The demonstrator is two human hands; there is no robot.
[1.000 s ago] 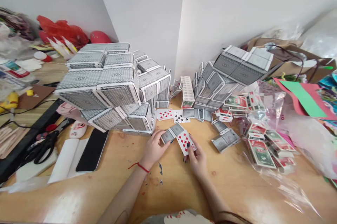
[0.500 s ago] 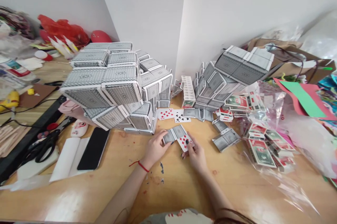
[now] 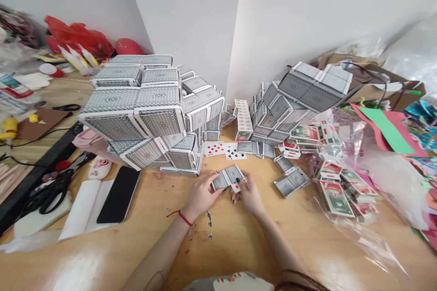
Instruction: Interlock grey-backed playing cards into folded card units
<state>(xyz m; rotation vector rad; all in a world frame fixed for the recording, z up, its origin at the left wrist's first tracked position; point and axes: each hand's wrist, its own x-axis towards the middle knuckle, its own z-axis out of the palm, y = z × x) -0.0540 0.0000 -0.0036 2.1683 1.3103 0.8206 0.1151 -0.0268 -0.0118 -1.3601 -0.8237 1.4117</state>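
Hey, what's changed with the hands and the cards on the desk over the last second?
The right hand slid the red diamond card leftward, in against the grey-backed card piece held by the left hand. The diamond card is now mostly covered, with only a corner showing. Both hands kept their hold. The card-block stacks, the phone and the loose cards behind stayed put.

The folded card piece (image 3: 228,176) shows grey, finely patterned backs with white borders. The diamond card (image 3: 235,186) under it is white with red pips. A red string (image 3: 185,218) rings the left hand (image 3: 201,195); the right hand (image 3: 249,194) has dark nails. The table (image 3: 221,245) is tan wood. Card boxes (image 3: 336,197) near its right edge are red and green.
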